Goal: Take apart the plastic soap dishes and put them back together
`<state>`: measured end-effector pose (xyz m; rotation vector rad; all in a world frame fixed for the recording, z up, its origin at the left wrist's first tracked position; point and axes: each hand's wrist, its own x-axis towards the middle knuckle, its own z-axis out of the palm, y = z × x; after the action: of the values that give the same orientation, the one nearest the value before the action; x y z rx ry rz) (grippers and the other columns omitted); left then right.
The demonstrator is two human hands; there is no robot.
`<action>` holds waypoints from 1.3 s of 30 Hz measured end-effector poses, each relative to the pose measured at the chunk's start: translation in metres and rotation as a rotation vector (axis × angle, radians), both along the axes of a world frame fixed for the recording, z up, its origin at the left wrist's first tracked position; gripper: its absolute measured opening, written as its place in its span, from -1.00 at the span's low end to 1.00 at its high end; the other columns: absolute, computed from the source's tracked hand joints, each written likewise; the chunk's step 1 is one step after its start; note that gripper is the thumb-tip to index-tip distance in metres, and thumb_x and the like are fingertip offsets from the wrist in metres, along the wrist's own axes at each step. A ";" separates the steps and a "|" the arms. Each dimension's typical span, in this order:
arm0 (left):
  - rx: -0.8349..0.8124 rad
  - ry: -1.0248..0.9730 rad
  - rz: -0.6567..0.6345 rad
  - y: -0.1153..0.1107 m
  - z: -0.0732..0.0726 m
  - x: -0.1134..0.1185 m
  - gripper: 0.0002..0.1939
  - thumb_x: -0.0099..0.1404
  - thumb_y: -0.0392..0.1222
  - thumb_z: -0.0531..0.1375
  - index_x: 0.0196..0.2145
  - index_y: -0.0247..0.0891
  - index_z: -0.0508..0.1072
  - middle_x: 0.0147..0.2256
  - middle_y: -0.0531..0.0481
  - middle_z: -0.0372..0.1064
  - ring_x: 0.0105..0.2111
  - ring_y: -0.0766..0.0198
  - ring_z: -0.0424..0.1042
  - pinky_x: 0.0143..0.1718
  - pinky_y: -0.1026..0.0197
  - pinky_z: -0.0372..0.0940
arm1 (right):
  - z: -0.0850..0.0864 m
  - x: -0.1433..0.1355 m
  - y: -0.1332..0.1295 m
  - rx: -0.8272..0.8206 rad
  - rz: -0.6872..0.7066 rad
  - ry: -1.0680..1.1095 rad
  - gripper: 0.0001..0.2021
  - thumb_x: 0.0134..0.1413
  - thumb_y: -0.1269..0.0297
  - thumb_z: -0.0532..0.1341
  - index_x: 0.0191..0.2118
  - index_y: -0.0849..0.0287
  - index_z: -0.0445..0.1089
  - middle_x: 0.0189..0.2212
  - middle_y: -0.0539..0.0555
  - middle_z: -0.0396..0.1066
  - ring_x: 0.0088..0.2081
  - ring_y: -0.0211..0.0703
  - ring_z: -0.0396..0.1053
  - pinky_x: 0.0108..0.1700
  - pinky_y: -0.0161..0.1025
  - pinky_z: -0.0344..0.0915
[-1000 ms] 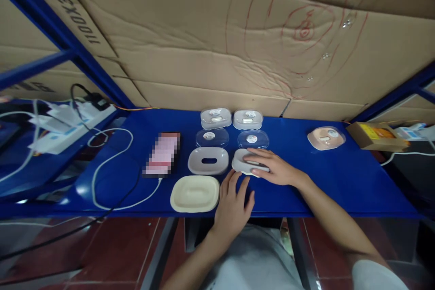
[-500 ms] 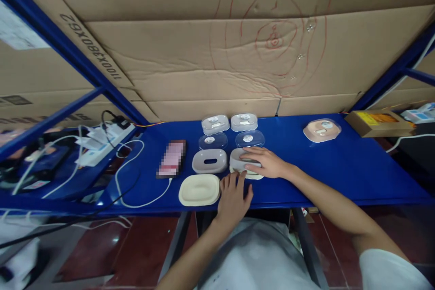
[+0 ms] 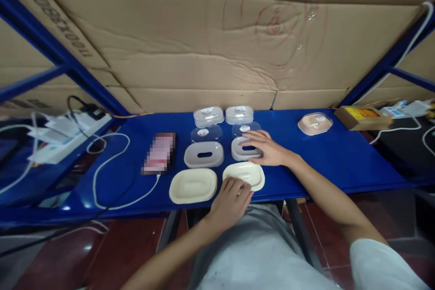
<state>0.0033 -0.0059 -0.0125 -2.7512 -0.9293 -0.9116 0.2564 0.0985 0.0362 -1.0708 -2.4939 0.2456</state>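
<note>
the left hand (image 3: pixel 230 198) is resting at the near edge of the right cream tray (image 3: pixel 247 170), in the lower centre of the frame; its curled fingers are covering the tray's lower left edge, and their tips are hard to make out, so whether they are pinching it cannot be told. the right hand (image 3: pixel 271 150), just right of centre, is reaching over the right end of the right lilac shell (image 3: pixel 235 151); thumb and fingers are standing apart around that end, partly hiding the slot, and how firmly they are pressing cannot be told. the fingers are also overlapping the right clear lid (image 3: pixel 246 128) in view, leaving its near edge hidden.

left of these, the left cream tray (image 3: pixel 193 186), left lilac shell (image 3: pixel 190 156) and left clear lid (image 3: pixel 211 135) are lying uncovered in a column. above them two lidded cases (image 3: pixel 208 118) are sitting side by side, their labels too small to read. a peach case (image 3: pixel 315 124) is sitting toward the right, near a cardboard box (image 3: pixel 366 119). at centre left a phone (image 3: pixel 159 153) is lying with its screen pixelated. the cardboard wall (image 3: pixel 170 31) is filling the upper frame, its red rings looking faint and the printing blurring at upper left.
</note>
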 end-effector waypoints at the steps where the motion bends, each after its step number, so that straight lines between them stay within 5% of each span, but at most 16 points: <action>1: -0.004 0.000 -0.016 0.000 -0.001 -0.001 -0.87 0.48 -0.23 0.22 -0.06 -0.27 0.51 -0.22 -0.12 0.49 -0.18 0.08 0.49 0.08 -0.05 0.35 | 0.000 -0.003 -0.002 0.031 0.000 -0.002 -0.50 0.25 0.17 0.38 0.27 0.05 0.42 0.44 0.27 0.23 0.48 0.28 0.09 0.42 0.35 0.00; 4: -0.017 -0.023 -0.031 0.000 -0.003 -0.006 -0.81 0.47 -0.29 0.22 0.02 -0.24 0.50 -0.11 -0.11 0.54 -0.08 0.09 0.50 0.27 -0.14 0.20 | 0.004 -0.013 -0.009 0.114 0.038 0.046 -0.57 0.30 0.14 0.36 0.23 0.06 0.44 0.35 0.27 0.35 0.40 0.24 0.23 0.35 0.25 0.12; 7: -0.026 -0.083 -0.028 0.000 -0.002 -0.010 -0.76 0.44 -0.37 0.21 0.03 -0.23 0.50 -0.10 -0.10 0.55 -0.03 0.12 0.51 0.32 -0.15 0.15 | 0.010 -0.026 -0.024 0.120 0.149 0.115 -0.77 0.35 0.12 0.32 0.00 0.10 0.54 -0.09 0.18 0.60 -0.01 0.04 0.51 0.06 0.00 0.34; 10: -0.018 -0.175 -0.023 -0.001 -0.001 -0.012 -0.75 0.43 -0.45 0.16 -0.03 -0.23 0.53 -0.17 -0.07 0.55 -0.10 0.17 0.51 0.26 -0.07 0.25 | 0.013 -0.037 -0.044 0.090 0.295 0.090 -0.79 0.36 0.12 0.27 -0.24 0.13 0.53 -0.44 0.05 0.50 -0.34 -0.10 0.43 -0.22 -0.15 0.31; 16: -0.066 -0.240 -0.162 -0.003 0.007 -0.020 -0.75 0.47 -0.41 0.12 -0.19 -0.16 0.57 -0.25 0.00 0.54 -0.14 0.23 0.51 0.22 0.02 0.33 | 0.006 -0.043 -0.057 0.085 0.321 -0.069 -0.67 0.36 0.04 0.20 -0.38 0.09 0.50 -0.53 0.04 0.47 -0.42 -0.09 0.40 -0.29 -0.13 0.28; 21: -0.145 -0.167 -0.093 0.007 0.035 -0.051 -0.54 0.38 -0.41 0.17 0.16 -0.06 0.50 -0.02 -0.10 0.55 0.01 0.07 0.51 0.22 -0.12 0.31 | 0.003 -0.040 -0.054 0.133 0.298 -0.114 -0.62 0.38 0.02 0.21 -0.43 0.08 0.51 -0.59 0.02 0.48 -0.52 -0.13 0.39 -0.28 -0.10 0.31; 26: -0.220 -0.058 0.151 0.016 0.048 -0.106 -0.37 0.37 -0.05 0.35 0.34 -0.03 0.33 0.30 -0.26 0.32 0.29 -0.22 0.34 0.27 -0.26 0.26 | 0.010 -0.042 -0.056 0.263 0.274 -0.093 -0.71 0.45 0.11 0.21 -0.31 0.04 0.57 -0.52 0.01 0.53 -0.45 -0.13 0.45 -0.31 -0.12 0.34; 29: -0.390 -0.049 0.256 0.012 0.036 -0.135 -0.16 0.31 0.05 0.41 0.43 -0.05 0.18 0.47 -0.32 0.04 0.42 -0.31 0.14 0.34 -0.34 0.20 | 0.016 -0.052 -0.051 0.280 0.260 -0.040 -0.82 0.45 0.25 0.20 -0.02 0.07 0.57 -0.19 0.09 0.67 -0.18 -0.05 0.57 -0.13 -0.07 0.43; 34: -0.701 -0.111 0.279 0.008 0.019 -0.157 -0.07 0.38 -0.02 0.36 0.51 0.00 -0.05 0.56 -0.30 -0.27 0.55 -0.20 -0.18 0.42 -0.27 0.12 | 0.009 -0.094 -0.027 0.259 0.150 -0.092 -0.60 0.47 0.33 0.16 0.33 0.13 0.37 0.25 0.21 0.49 0.26 0.13 0.42 0.24 0.11 0.33; 39: -0.775 -0.199 0.235 0.015 0.021 -0.166 -0.03 0.32 -0.02 0.40 0.50 -0.01 -0.02 0.48 -0.30 -0.01 0.50 -0.18 0.03 0.44 -0.25 0.08 | -0.006 -0.119 -0.008 0.144 0.096 -0.070 -0.67 0.45 0.41 0.15 0.19 0.12 0.52 0.12 0.20 0.60 0.22 0.18 0.48 0.15 0.11 0.41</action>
<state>-0.1623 0.0088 0.0087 -3.0420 -1.9461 -0.9366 0.1371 0.0905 0.0304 -0.9183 -2.5840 0.0559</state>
